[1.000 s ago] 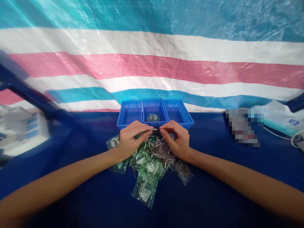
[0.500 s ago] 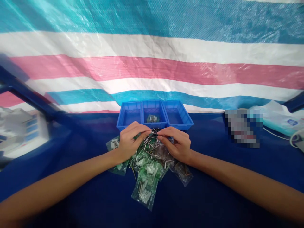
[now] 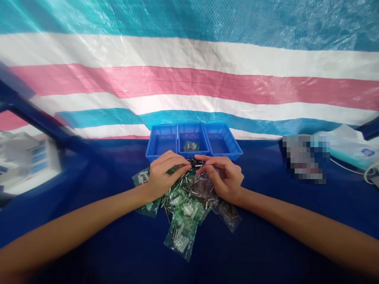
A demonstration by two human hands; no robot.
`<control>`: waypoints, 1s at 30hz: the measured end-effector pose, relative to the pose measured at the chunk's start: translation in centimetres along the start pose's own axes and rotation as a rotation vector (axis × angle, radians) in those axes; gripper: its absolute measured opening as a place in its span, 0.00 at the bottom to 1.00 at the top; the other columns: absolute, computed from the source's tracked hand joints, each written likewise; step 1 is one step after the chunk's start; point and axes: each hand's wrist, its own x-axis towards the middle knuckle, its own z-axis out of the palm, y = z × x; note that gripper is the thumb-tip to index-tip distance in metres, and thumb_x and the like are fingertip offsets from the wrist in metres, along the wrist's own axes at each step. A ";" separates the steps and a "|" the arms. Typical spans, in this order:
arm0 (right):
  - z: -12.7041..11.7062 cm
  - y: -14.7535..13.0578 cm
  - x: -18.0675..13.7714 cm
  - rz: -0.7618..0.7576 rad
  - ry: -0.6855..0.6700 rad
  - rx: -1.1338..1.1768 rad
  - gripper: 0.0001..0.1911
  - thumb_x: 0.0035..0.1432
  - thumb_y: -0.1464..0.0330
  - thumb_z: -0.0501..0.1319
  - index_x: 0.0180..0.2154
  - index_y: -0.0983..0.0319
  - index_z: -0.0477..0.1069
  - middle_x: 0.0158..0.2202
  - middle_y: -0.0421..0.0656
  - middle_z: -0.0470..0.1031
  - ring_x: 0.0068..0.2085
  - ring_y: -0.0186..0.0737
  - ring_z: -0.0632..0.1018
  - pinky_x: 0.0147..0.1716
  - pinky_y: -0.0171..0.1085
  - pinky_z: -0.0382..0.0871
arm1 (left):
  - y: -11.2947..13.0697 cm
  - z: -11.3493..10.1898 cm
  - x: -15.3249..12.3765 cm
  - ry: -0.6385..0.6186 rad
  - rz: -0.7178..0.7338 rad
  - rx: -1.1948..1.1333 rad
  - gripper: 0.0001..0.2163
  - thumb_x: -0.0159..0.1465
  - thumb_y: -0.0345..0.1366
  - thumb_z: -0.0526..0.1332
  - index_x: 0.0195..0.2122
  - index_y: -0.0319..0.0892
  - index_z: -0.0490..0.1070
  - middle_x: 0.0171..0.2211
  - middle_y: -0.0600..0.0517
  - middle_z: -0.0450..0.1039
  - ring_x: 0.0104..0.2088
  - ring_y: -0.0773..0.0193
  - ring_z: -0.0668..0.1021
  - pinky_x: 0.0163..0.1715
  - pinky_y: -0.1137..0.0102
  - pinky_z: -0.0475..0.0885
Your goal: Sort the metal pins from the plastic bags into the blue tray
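My left hand [image 3: 164, 173] is closed in a pinch over the far side of a pile of small metal pins [image 3: 192, 181]; what its fingertips hold, if anything, is too small to make out. Facing it, my right hand [image 3: 226, 177] has thumb and index finger apart beside dark thin pieces [image 3: 197, 162]. Under and around both hands lie clear bags of small parts. A greenish bag [image 3: 181, 236] with pale pieces is nearest me, another bag [image 3: 143, 178] lies under my left wrist, and a brownish bag [image 3: 229, 217] by my right wrist.
Three blue bins stand side by side beyond the pile: a left bin [image 3: 150, 148], a middle bin [image 3: 204, 138] holding a small bag of parts [image 3: 191, 146], and a right bin [image 3: 237, 148]. A white-and-blue packet [image 3: 352, 148] lies right, a whitish object [image 3: 32, 165] left.
My right hand's thumb and index finger have parted from their pinch, the index finger reaching farther over the dark pieces. My left hand stays almost in place, still pinched.
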 end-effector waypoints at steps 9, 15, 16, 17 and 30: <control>0.1 -0.1 0.2 0.033 0.012 -0.035 0.06 0.60 0.74 0.52 0.37 0.60 0.66 0.28 0.39 0.74 0.21 0.28 0.75 0.21 0.30 0.71 | 0.0 0.0 -0.2 0.008 -0.072 -0.022 0.02 0.60 0.31 0.61 0.30 0.41 0.69 0.25 0.53 0.71 0.24 0.71 0.69 0.24 0.73 0.66; 0.3 0.6 0.1 0.086 0.042 0.028 0.16 0.61 0.74 0.52 0.50 0.57 0.60 0.26 0.36 0.68 0.22 0.28 0.71 0.23 0.32 0.69 | 0.1 -0.1 -0.2 0.011 -0.068 -0.023 0.02 0.59 0.30 0.62 0.29 0.40 0.69 0.25 0.53 0.71 0.23 0.72 0.68 0.23 0.74 0.65; 0.3 0.6 0.1 0.098 0.049 0.020 0.18 0.60 0.73 0.53 0.52 0.57 0.58 0.27 0.36 0.68 0.22 0.29 0.71 0.24 0.33 0.70 | 0.1 -0.1 -0.2 0.009 -0.072 -0.023 0.02 0.59 0.31 0.61 0.29 0.40 0.69 0.25 0.53 0.71 0.23 0.72 0.68 0.23 0.74 0.65; 0.4 0.6 0.1 0.107 0.052 0.007 0.21 0.59 0.73 0.55 0.53 0.56 0.57 0.27 0.36 0.69 0.22 0.29 0.71 0.24 0.33 0.70 | 0.1 0.0 -0.2 0.009 -0.075 -0.023 0.02 0.59 0.31 0.61 0.29 0.40 0.69 0.25 0.53 0.71 0.23 0.72 0.68 0.23 0.74 0.66; 0.2 0.1 0.8 0.003 -0.013 -0.222 0.01 0.54 0.72 0.63 0.32 0.61 0.72 0.25 0.39 0.76 0.24 0.31 0.76 0.25 0.32 0.72 | -0.2 0.0 -0.2 -0.002 -0.014 0.009 0.06 0.59 0.30 0.62 0.38 0.42 0.73 0.31 0.51 0.75 0.29 0.70 0.74 0.28 0.73 0.71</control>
